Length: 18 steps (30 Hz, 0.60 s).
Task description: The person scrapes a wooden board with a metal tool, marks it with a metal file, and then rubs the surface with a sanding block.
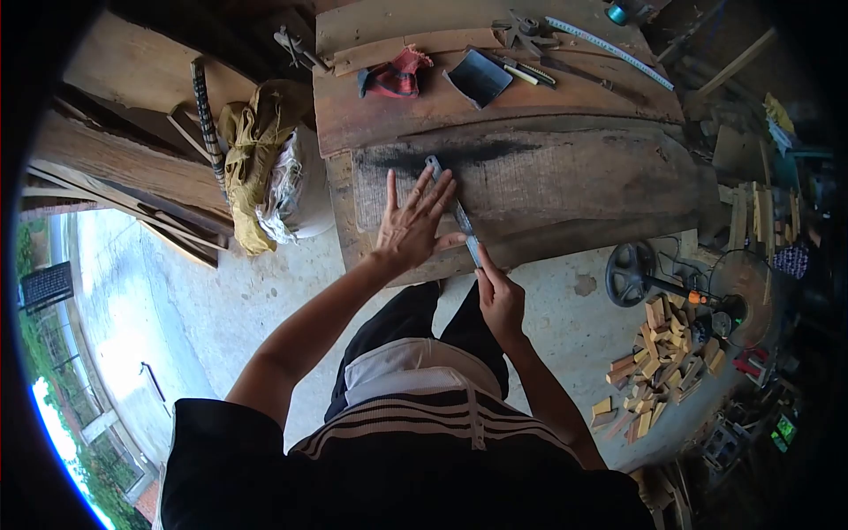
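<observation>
A long, narrow metal tool (464,216) lies slanted over the near part of a worn wooden board (583,177). My right hand (501,299) is closed round its near end at the board's front edge. My left hand (413,216) lies flat with spread fingers on the board, its fingertips beside the tool's far end and its thumb touching the tool. A dark black smear (495,152) runs across the board just beyond my fingers.
Behind the board are a red and black cloth (397,74), a dark rectangular block (478,78), pens (530,72) and a curved measuring strip (609,51). Sacks (252,150) stand left. A fan (740,296) and a pile of wood offcuts (658,362) are on the right.
</observation>
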Each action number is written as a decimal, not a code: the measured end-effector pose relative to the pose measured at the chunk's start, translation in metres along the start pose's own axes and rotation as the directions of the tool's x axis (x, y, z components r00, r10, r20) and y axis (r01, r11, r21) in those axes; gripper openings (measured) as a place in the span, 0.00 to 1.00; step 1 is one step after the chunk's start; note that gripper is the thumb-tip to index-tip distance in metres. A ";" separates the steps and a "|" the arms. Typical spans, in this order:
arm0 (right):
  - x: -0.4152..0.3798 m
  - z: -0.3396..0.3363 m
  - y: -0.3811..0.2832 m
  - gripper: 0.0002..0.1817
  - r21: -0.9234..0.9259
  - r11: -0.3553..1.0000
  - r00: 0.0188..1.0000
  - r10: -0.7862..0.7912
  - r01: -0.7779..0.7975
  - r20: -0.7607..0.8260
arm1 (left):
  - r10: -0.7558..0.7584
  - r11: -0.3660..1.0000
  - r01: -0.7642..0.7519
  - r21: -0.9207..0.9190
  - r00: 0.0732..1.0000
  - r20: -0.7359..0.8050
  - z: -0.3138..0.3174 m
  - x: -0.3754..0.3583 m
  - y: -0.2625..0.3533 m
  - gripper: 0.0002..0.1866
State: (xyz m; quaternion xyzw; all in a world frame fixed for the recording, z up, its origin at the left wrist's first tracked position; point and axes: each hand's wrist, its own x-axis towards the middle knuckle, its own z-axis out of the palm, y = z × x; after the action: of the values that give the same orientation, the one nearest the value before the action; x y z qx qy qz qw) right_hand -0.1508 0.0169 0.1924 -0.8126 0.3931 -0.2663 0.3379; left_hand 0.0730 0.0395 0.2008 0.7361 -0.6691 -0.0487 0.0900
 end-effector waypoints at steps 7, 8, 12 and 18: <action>0.042 0.007 0.017 0.24 -0.138 0.982 0.989 0.122 -0.132 -0.081 | 0.144 0.989 -0.140 0.051 0.986 -0.081 0.014 0.098 0.002 0.51; 0.044 0.012 0.014 0.24 -0.114 0.983 0.987 0.133 -0.142 -0.087 | 0.136 0.990 -0.132 0.051 0.987 -0.081 0.013 0.093 -0.001 0.51; 0.022 0.013 -0.003 0.25 -0.118 0.989 0.995 0.099 -0.095 0.031 | 0.063 0.998 -0.063 0.007 0.995 -0.076 0.003 0.035 -0.017 0.52; 0.009 -0.001 -0.006 0.25 -0.045 0.999 0.998 -0.028 0.031 0.058 | -0.020 1.000 0.020 -0.003 0.999 0.029 -0.010 -0.004 -0.011 0.54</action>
State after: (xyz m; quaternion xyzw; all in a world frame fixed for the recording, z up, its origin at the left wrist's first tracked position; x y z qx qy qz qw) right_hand -0.1435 0.0117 0.1992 -0.8331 0.3773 -0.2388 0.3264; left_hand 0.0850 0.0448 0.2082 0.7419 -0.6627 -0.0616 0.0812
